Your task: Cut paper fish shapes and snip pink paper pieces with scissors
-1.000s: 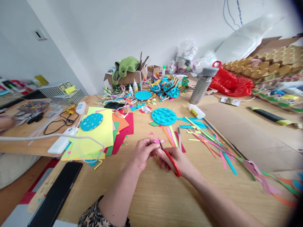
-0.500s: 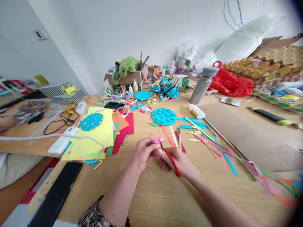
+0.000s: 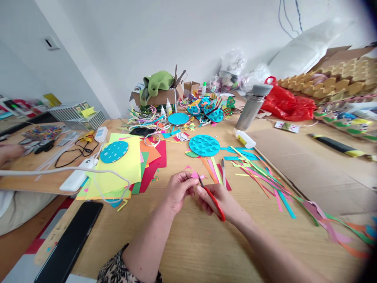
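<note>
My left hand (image 3: 178,190) pinches a small pink paper scrap (image 3: 195,175) just above the wooden table (image 3: 188,243). My right hand (image 3: 224,202) grips red-handled scissors (image 3: 214,200), whose dark blades reach up to the scrap. Both hands are closed and nearly touch each other at the table's middle front. A blue woven paper disc (image 3: 204,145) lies beyond them, with coloured paper strips (image 3: 259,173) fanned out to its right.
Stacked coloured sheets (image 3: 123,165) with a second blue disc (image 3: 114,151) lie left. A black phone (image 3: 69,243) sits at the front left edge. A steel bottle (image 3: 252,105), glue bottle (image 3: 245,138), cardboard (image 3: 309,169) and craft clutter fill the back. Another person's hand (image 3: 10,151) is far left.
My hands stay almost still on the scrap and scissors. The other person's hand at far left has shifted slightly.
</note>
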Available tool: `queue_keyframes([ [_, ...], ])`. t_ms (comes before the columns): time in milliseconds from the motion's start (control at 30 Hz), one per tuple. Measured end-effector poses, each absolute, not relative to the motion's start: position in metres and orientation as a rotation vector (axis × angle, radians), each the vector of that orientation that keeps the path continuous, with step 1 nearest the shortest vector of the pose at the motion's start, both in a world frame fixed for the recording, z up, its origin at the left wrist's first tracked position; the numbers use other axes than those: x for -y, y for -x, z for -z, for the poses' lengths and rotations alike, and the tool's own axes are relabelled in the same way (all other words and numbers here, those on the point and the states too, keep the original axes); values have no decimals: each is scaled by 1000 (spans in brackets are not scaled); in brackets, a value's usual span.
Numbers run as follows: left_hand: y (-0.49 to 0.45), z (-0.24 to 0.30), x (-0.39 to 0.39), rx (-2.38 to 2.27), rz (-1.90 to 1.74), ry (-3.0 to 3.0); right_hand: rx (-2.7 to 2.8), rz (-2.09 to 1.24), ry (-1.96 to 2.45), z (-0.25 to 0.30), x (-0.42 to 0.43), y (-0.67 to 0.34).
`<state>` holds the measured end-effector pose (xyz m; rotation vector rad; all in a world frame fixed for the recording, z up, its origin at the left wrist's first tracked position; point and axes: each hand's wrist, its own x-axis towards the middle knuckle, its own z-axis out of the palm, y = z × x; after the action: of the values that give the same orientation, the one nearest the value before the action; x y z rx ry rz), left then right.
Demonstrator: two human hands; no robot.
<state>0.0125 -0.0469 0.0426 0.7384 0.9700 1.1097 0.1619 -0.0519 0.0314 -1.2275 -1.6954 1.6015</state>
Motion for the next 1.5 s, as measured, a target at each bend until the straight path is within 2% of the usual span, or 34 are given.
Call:
queue_keyframes([
  [1500, -8, -44, 46, -1013, -1110, -737, 1672, -1643, 1257, -33, 51, -163],
])
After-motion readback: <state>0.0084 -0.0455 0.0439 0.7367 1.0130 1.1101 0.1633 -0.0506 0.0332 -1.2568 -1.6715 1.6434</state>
